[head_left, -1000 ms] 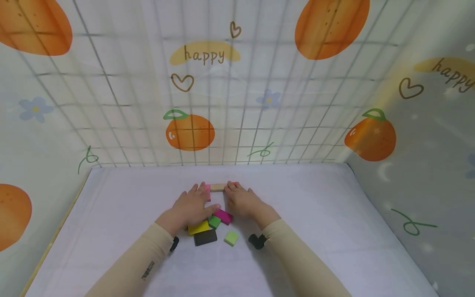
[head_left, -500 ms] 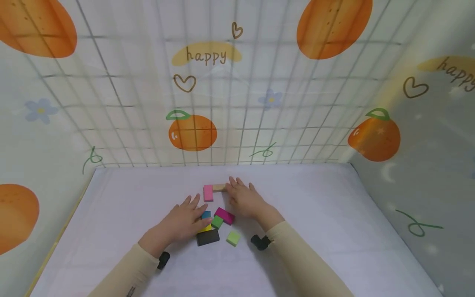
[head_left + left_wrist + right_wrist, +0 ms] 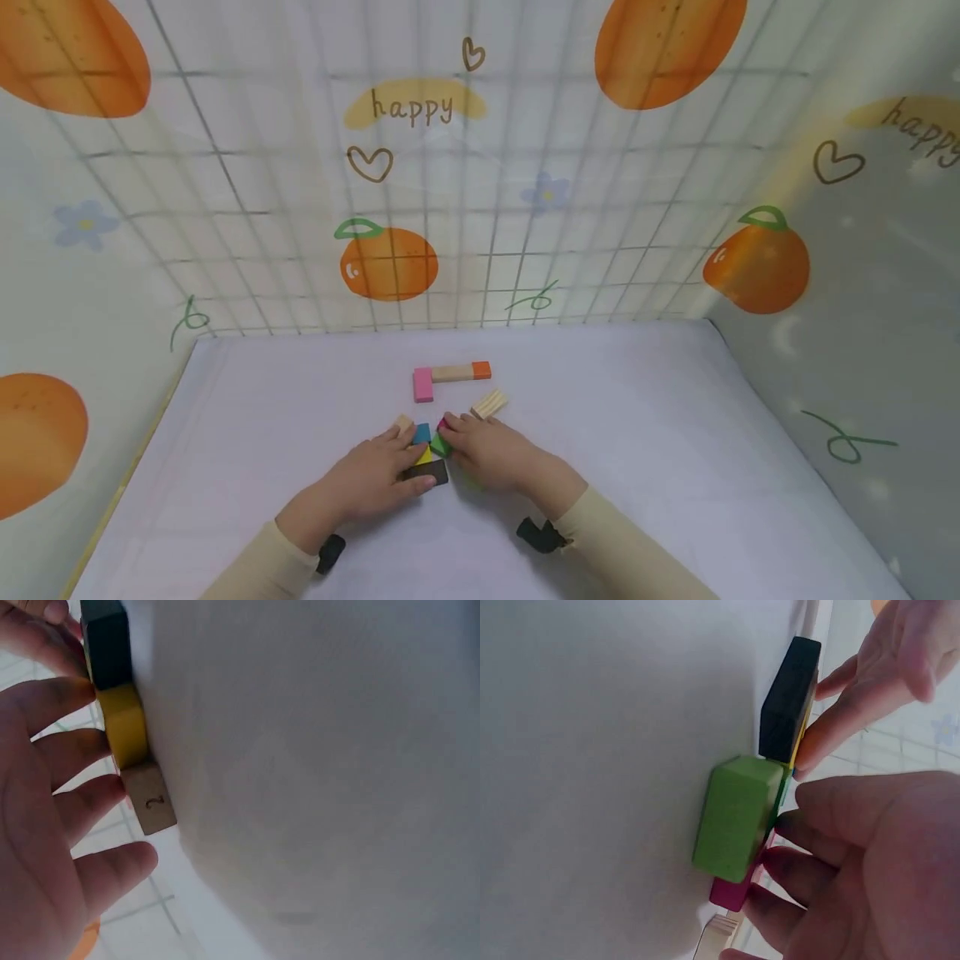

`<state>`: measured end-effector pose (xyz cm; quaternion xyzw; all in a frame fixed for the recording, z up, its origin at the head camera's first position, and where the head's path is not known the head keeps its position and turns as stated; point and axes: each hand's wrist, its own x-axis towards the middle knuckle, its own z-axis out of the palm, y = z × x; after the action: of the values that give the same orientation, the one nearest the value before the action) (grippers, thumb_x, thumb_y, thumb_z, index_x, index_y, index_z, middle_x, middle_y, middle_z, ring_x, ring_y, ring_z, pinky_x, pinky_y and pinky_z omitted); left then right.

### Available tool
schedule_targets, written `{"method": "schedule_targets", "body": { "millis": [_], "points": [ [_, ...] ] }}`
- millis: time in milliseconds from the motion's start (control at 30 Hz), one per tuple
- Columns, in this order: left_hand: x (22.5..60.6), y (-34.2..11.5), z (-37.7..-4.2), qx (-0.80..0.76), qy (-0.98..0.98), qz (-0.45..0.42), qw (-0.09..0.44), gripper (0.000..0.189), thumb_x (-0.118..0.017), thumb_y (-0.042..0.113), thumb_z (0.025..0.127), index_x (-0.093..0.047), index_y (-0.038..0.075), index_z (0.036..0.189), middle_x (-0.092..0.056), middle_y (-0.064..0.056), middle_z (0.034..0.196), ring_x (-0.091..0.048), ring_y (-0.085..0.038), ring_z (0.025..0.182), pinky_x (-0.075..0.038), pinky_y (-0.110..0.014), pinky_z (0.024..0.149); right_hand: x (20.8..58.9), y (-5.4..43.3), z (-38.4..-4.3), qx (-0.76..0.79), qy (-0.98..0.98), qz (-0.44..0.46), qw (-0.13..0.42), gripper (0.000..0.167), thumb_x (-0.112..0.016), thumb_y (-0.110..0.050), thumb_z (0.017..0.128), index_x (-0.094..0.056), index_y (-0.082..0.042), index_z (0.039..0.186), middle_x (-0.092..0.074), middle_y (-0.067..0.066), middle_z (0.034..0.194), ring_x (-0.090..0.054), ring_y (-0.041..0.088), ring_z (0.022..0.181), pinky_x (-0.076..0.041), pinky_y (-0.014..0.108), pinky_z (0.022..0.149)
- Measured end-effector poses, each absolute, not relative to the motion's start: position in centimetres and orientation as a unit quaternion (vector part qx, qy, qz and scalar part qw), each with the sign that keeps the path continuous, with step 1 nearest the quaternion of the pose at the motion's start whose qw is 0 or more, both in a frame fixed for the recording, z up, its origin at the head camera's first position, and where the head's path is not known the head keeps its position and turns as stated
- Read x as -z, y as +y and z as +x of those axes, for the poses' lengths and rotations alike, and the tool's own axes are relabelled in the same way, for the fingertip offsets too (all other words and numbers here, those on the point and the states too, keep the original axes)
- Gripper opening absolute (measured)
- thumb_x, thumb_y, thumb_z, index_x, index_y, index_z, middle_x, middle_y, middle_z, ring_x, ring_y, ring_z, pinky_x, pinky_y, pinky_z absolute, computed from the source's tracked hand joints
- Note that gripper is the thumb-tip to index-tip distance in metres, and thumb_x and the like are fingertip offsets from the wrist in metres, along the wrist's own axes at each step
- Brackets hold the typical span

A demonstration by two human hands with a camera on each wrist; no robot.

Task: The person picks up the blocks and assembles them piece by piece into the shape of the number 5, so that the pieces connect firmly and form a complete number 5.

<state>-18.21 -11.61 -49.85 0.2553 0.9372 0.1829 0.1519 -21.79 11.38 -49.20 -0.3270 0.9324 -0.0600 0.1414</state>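
Note:
In the head view my left hand point(image 3: 367, 479) lies over the left of a small block cluster, fingers spread. Its fingertips touch a yellow block point(image 3: 126, 726) and a wooden block marked 2 point(image 3: 152, 801), and its thumb lies along the black block point(image 3: 429, 473). A blue block point(image 3: 422, 432) shows in the cluster's middle. From the right, my right hand point(image 3: 498, 454) touches the magenta block point(image 3: 727, 894) and lies against the green block point(image 3: 440, 446), its fingers slightly bent. A light green block point(image 3: 735, 817) stands below its palm, mostly hidden in the head view.
Farther back, a pink block point(image 3: 423, 385), a plain wooden block point(image 3: 452, 373) and an orange block point(image 3: 482, 370) form a joined row. A ridged wooden block point(image 3: 490, 403) lies just beyond my right fingertips. A printed curtain point(image 3: 480, 192) closes off the white table's back.
My left hand has drawn back from the pink block to the cluster. The right hand has left the back row and come nearer, uncovering the orange and ridged blocks.

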Motion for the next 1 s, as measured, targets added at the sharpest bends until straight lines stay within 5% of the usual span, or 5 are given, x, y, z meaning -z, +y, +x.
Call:
{"method": "schedule_targets", "body": {
  "millis": [367, 667, 1000],
  "points": [
    [50.6, -11.0, -16.4, -0.139, 0.951, 0.242, 0.131, 0.076, -0.047, 0.070, 0.095, -0.047, 0.021, 0.152, -0.032, -0.007, 0.165, -0.031, -0.035, 0.152, -0.037, -0.068, 0.110, 49.4, 11.5, -20.9, 0.047, 0.935, -0.335, 0.108, 0.049, -0.060, -0.024, 0.101, -0.053, -0.012, 0.148, -0.047, 0.008, 0.156, -0.059, 0.027, 0.132, -0.048, 0.047, 0.109],
    [50.3, -11.6, -15.7, -0.096, 0.965, 0.223, 0.097, 0.071, -0.051, 0.070, 0.093, -0.050, 0.027, 0.150, -0.040, -0.006, 0.161, -0.045, -0.035, 0.143, -0.040, -0.067, 0.108, 48.4, 11.4, -20.5, 0.071, 0.940, -0.310, 0.122, 0.050, -0.061, -0.024, 0.101, -0.052, -0.010, 0.148, -0.048, 0.007, 0.156, -0.055, 0.026, 0.136, -0.049, 0.042, 0.108],
    [50.6, -11.0, -16.6, -0.115, 0.965, 0.210, 0.105, 0.088, -0.054, 0.074, 0.089, -0.035, 0.024, 0.158, -0.025, -0.005, 0.168, -0.034, -0.031, 0.151, -0.032, -0.067, 0.114, 48.4, 12.3, -20.5, 0.088, 0.948, -0.288, 0.101, 0.044, -0.065, -0.026, 0.098, -0.062, -0.012, 0.139, -0.058, 0.005, 0.147, -0.060, 0.025, 0.131, -0.053, 0.043, 0.103]
  ]
}}
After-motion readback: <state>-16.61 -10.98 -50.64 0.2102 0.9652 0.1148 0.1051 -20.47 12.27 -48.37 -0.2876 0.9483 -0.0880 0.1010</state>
